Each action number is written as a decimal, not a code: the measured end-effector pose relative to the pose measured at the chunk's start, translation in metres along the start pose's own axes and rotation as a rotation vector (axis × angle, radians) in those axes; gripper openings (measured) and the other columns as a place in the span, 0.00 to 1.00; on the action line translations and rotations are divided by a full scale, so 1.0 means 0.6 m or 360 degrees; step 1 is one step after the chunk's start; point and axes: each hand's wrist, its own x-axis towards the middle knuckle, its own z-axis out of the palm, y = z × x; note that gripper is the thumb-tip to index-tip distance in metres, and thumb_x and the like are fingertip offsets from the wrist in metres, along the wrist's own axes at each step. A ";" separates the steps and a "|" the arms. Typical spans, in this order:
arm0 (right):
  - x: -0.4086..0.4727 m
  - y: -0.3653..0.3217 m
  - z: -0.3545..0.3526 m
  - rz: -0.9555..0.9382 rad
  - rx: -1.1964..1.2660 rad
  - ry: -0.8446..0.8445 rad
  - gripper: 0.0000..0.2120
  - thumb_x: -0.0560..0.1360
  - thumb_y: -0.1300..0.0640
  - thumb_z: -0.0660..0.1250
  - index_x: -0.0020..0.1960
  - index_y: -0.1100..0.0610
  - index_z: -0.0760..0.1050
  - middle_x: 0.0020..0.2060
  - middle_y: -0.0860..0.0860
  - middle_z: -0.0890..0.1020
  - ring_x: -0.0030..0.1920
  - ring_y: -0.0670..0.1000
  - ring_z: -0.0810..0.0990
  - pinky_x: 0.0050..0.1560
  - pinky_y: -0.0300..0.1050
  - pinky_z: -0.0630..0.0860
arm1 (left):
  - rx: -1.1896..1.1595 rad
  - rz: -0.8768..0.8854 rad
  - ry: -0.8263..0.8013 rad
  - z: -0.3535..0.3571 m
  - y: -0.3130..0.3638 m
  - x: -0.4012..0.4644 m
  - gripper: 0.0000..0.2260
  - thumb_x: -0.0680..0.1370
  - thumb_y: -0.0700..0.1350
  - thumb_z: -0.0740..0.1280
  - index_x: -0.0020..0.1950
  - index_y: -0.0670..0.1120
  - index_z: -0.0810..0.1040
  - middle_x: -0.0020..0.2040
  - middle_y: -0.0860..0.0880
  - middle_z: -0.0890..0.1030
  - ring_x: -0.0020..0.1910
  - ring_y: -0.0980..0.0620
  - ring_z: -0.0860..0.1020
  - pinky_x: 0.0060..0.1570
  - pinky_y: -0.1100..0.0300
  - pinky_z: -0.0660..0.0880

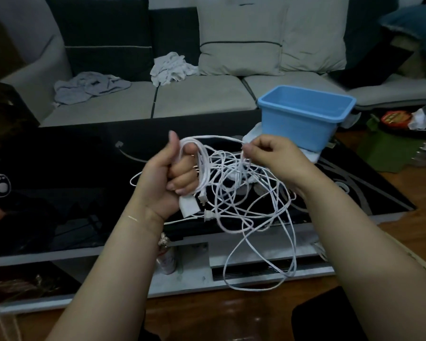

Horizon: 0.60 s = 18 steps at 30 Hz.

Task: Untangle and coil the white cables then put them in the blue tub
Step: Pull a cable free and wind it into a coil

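Observation:
A tangle of thin white cables [241,193] hangs in the air between my two hands, above the black glass table [59,168]. My left hand [167,178] is fisted around several coiled loops and a white plug block, thumb up. My right hand [268,153] pinches a strand at the top of the tangle. Long loose loops [261,262] droop over the table's front edge. The blue tub [303,114] stands open on the table's far right, behind my right hand, resting on something white.
Another white cable end [123,151] lies on the glass at the left. A grey sofa [182,94] with crumpled clothes stands behind the table. Bags and packets [401,129] clutter the floor at the right. A can [167,259] sits on the shelf under the table.

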 end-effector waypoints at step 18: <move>-0.048 0.012 0.094 -0.0688 -0.1584 -0.0454 0.12 0.81 0.49 0.54 0.62 0.49 0.68 0.49 0.52 0.81 0.51 0.57 0.78 0.38 0.47 0.64 | 0.0775 0.0463 0.0821 -0.010 -0.022 0.021 0.14 0.83 0.41 0.54 0.66 0.39 0.68 0.47 0.48 0.83 0.23 0.58 0.69 0.27 0.66 0.67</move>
